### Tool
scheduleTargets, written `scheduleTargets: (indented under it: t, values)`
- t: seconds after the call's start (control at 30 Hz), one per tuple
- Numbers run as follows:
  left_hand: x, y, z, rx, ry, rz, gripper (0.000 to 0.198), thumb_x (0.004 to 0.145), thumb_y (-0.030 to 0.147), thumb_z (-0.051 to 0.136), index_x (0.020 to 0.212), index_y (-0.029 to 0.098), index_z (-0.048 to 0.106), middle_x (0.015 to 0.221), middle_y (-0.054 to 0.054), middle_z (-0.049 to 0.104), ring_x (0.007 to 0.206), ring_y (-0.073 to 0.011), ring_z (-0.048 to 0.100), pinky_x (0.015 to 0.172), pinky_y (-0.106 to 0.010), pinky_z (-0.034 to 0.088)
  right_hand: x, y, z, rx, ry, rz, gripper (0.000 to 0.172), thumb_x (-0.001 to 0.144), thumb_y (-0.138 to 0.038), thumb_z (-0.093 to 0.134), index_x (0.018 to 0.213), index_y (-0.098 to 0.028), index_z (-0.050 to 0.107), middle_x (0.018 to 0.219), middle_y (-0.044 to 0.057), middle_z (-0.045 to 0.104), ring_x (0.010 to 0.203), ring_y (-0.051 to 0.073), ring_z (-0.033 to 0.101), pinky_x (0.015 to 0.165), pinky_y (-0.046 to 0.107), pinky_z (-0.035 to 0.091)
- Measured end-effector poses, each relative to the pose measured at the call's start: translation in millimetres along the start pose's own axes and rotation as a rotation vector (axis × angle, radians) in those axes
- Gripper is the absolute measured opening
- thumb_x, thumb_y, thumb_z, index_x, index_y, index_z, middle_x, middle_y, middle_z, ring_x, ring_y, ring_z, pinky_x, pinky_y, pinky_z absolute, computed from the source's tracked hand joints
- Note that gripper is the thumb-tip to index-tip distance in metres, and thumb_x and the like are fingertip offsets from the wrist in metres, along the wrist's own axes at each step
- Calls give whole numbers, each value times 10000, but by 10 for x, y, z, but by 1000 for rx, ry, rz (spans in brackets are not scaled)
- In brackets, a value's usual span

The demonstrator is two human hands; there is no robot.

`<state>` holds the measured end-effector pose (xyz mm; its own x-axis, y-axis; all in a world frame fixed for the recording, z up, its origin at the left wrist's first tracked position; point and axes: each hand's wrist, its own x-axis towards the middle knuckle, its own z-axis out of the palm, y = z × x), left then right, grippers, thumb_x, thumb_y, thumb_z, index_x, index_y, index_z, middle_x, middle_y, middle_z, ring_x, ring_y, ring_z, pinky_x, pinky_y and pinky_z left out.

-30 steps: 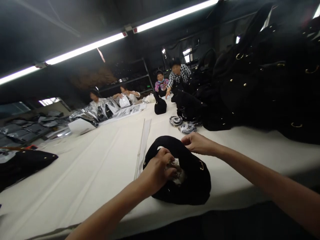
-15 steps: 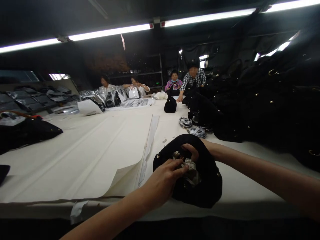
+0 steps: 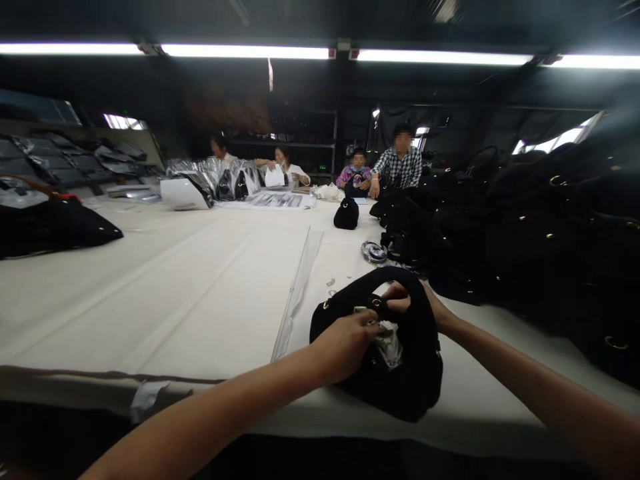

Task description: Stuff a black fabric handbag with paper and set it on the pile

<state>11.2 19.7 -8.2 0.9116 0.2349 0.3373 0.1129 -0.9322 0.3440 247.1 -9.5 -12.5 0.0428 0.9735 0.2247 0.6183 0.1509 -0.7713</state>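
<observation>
A black fabric handbag (image 3: 400,397) with gold-coloured metal fittings stands at the near edge of the table. Its mouth faces me, and crumpled pale stuffing (image 3: 389,343) shows inside. My left hand (image 3: 345,343) is closed at the mouth, with bent fingertips beside the stuffing; what they pinch is hidden. From behind the handle, my right hand (image 3: 399,298) grips the bag's far rim, next to a black tab with a round metal eyelet (image 3: 377,303). Part of this hand is covered by the handle.
A pale-covered table (image 3: 200,287) spreads ahead. Black bags (image 3: 510,233) are heaped at right, another small bag (image 3: 346,215) stands further off, and one lies at left (image 3: 60,223). A plastic-wrapped coil (image 3: 374,252) lies beyond my bag. Several people sit or stand across the table.
The view has levelled and tilted. The bag's handle now stands up more, and the tab with the eyelet shows at the mouth. My left fingers have bent inward; my right hand has shifted right.
</observation>
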Motion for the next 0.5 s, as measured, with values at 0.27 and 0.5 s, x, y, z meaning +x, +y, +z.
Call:
scheduleTargets:
  t: [0.27, 0.5]
  values:
    - [-46, 191, 18, 113, 21, -176, 265, 920, 81, 528, 1048, 185, 735, 1044, -48, 728, 996, -215, 662, 865, -301, 554, 101, -139, -77, -310, -102, -251, 285, 728, -229, 640, 995, -226, 740, 888, 57, 680, 801, 252, 581, 733, 374, 401]
    - [180, 109, -46, 204, -174, -308, 199, 828, 55, 578, 775, 97, 766, 790, -127, 738, 744, -293, 699, 681, -355, 525, 300, -198, 130, -163, -196, -286, 123, 708, -208, 659, 615, -162, 594, 623, 3, 517, 613, 144, 431, 631, 321, 348]
